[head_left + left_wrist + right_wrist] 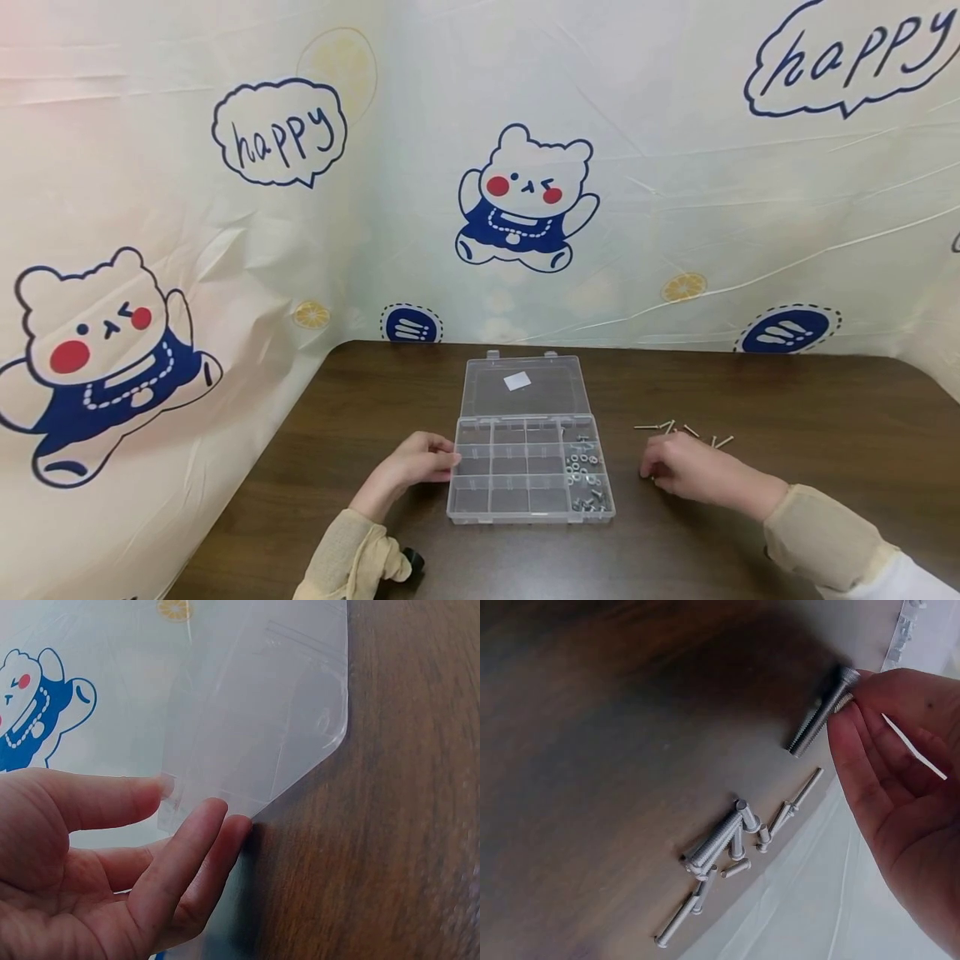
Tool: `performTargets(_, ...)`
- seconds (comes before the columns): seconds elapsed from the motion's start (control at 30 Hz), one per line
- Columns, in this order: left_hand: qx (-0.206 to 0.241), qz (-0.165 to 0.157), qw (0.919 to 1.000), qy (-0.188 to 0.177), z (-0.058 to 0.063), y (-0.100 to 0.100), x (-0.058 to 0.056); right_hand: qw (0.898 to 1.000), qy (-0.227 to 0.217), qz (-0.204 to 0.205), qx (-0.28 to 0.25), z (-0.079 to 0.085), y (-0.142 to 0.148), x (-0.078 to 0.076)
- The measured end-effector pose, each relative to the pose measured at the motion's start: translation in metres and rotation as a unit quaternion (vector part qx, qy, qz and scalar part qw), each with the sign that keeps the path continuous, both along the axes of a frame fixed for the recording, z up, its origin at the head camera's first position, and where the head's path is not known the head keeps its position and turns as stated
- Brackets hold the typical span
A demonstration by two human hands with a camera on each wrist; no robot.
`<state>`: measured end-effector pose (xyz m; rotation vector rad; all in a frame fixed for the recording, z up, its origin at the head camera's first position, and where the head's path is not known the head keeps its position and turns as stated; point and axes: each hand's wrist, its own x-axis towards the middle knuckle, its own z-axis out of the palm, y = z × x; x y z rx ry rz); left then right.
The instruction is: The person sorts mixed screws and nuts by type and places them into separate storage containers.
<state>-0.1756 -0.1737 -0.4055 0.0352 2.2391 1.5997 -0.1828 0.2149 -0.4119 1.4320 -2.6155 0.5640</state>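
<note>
A clear plastic compartment box (531, 518) lies on the table with its lid (487, 392) folded back. My left hand (420, 458) holds the box's left side, thumb at its edge; the left wrist view shows the fingertips against the clear plastic wall (300, 742). To the right of the box, my right hand (686, 471) pinches a metal screw (817, 724) between thumb and fingers, tilted just over the table. A second threaded piece seems to lie behind it, partly hidden. Loose screws (718, 844) lie scattered beyond that hand.
Nuts (576, 468) and short screws (588, 504) sit in the box's right-hand compartments. A small white label (517, 381) is on the lid. The brown table (390, 375) meets a printed curtain (637, 208) at its back. A dark object (412, 562) shows by the left sleeve.
</note>
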Motion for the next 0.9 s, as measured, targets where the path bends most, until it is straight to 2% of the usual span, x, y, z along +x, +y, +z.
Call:
performTargets(0.2,0.002,-0.002,1.0000,0.000,-0.001,0.000,-0.001,0.999,-0.019,-0.019,0.018,0.001,-0.004,0.000)
performTargets(0.3,0.001,-0.002,1.0000,-0.001,-0.001,0.000,-0.001,1.000,-0.009,-0.017,0.008,0.002,-0.007,0.002)
performTargets(0.47,0.000,-0.002,1.0000,-0.001,-0.002,0.000,-0.002,0.997,0.053,0.001,-0.051,0.003,-0.017,0.004)
performTargets(0.63,0.006,-0.004,1.0000,0.001,-0.002,-0.001,-0.002,0.991,0.089,0.010,-0.099,0.010,-0.031,0.008)
performTargets(0.77,0.007,-0.005,1.0000,0.000,-0.002,-0.001,-0.002,0.982,0.120,0.028,-0.140,0.014,-0.044,0.011)
performTargets(0.9,0.006,-0.004,1.0000,0.002,-0.002,-0.001,-0.001,0.972,0.130,0.043,-0.189,0.015,-0.058,0.013)
